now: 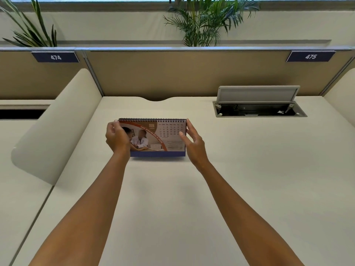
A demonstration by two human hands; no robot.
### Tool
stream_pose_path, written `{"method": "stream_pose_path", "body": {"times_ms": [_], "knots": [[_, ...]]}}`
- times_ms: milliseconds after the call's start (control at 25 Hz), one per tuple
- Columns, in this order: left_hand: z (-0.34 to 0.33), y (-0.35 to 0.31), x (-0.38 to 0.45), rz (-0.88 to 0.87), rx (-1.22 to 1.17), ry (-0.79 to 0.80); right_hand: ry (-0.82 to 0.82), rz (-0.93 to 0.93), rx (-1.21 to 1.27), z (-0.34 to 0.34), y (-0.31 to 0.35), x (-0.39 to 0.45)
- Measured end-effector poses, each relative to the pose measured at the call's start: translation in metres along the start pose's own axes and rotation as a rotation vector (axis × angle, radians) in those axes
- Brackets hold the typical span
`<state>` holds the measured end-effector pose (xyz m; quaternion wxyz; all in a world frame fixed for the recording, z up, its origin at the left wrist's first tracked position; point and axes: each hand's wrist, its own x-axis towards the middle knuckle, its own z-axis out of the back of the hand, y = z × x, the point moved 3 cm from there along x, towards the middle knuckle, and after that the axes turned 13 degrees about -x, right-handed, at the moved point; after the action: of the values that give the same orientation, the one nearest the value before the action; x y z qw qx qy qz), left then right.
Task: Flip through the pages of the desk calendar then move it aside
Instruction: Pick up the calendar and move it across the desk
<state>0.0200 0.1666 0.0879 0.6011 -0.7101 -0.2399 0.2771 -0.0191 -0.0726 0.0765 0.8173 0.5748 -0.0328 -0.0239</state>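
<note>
A spiral-bound desk calendar (159, 138) stands upright on the cream desk (172, 198), a little beyond the middle. Its front page shows June with a photo and a date grid above a blue base strip. My left hand (117, 138) covers the calendar's left end, fingers curled over the top left corner near the spiral. My right hand (193, 143) rests along the right edge, index finger up by the top right corner, thumb in front of the page and the other fingers spread.
An open cable hatch (259, 110) with its lid raised is sunk into the desk at the back right. A rounded cream divider (57, 127) rises on the left. A tan partition (192, 73) with number tags closes the back; plants stand behind it.
</note>
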Motion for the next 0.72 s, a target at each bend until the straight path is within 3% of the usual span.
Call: {"method": "stream_pose_path", "body": {"times_ms": [280,720], "knots": [[0.030,-0.011,0.035,0.106,-0.263,-0.068,0.147,0.023,-0.033,-0.051,0.009,0.008],[0.075,-0.017,0.100,0.112,-0.259,-0.106,0.356,0.075,-0.120,-0.127,0.025,0.011]]}}
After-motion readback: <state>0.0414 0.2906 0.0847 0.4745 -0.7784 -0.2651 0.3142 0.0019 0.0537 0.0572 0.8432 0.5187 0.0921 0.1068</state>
